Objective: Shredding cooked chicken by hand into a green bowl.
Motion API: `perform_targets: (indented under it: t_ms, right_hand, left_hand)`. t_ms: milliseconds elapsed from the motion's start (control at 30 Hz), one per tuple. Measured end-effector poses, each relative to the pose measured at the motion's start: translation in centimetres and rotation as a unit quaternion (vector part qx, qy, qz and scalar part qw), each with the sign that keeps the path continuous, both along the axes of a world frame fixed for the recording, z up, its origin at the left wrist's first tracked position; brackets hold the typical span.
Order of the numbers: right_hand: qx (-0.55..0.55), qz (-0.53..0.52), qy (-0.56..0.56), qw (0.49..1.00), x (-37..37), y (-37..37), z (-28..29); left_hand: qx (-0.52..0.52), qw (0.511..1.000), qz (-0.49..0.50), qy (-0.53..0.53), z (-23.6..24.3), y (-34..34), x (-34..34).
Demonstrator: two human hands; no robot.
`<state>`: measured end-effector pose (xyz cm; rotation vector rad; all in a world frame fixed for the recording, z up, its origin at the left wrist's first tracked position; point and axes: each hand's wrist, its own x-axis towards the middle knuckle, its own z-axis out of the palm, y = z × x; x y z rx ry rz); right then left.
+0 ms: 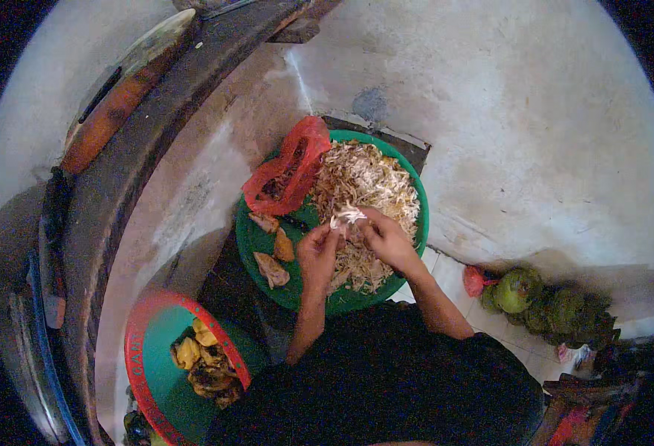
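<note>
Over a round green tray point(247, 241), my left hand point(317, 254) and my right hand point(389, 239) come close together, fingers closed on pale shreds of meat point(349, 215) that look like chicken. A big heap of shredded meat point(371, 175) covers the tray's right side and continues below my hands. To the left of my left hand, several larger pieces of cooked meat point(271, 270) rest on the bare green surface. A red plastic bag point(297, 167) lies open at the tray's far left, with dark bits inside that I cannot make out.
Near left stands a green basin with a red rim point(135, 357), holding yellow and brown pieces of meat point(187, 353). A dark ledge point(167, 104) curves along the left. Green round fruits point(520, 290) sit on the tiled floor by the right wall.
</note>
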<state>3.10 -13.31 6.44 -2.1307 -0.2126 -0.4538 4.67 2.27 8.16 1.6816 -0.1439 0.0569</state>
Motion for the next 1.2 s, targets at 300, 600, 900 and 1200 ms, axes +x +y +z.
perform_targets:
  t_ms: [300,600,900,1200]
  right_hand:
    - [0.042,0.115,0.165,0.979,-2.1,1.2,0.7]
    - [0.092,0.168,0.2,0.961,-1.8,-1.1,0.5]
    - [0.158,0.083,0.238,0.955,-1.9,0.0,2.4]
    - [0.005,-0.034,0.023,0.999,-1.1,-0.3,-1.2]
  left_hand:
    - [-0.001,0.999,-0.008,0.042,0.8,0.1,0.2]
    - [0.107,0.993,-0.027,-0.037,-0.8,1.1,1.1]
    - [0.089,0.993,-0.042,-0.063,-1.0,0.3,0.8]
    - [0.053,0.996,-0.071,0.004,-4.1,0.4,1.4]
